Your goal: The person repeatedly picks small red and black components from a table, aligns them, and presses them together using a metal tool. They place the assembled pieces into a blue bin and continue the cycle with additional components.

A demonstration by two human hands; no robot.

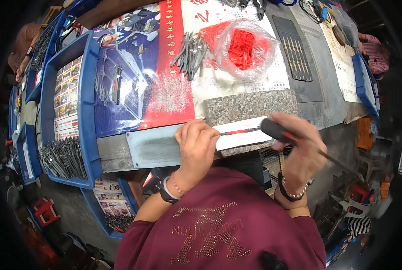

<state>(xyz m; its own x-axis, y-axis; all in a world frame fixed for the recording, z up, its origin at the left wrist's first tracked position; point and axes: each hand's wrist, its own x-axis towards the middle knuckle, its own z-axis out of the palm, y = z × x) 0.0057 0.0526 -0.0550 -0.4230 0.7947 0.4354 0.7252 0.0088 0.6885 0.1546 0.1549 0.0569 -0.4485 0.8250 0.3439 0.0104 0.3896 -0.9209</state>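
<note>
The thin strip pokes right from the left hand, fingers pinching; the right hand grips a black tool.

A flat dark case holding slim gold-coloured tools lay toward the right of the bench, near a black tool. A person in a checked top was at the right, beside a blue tray. A red stool stood on the floor at the left.
</note>
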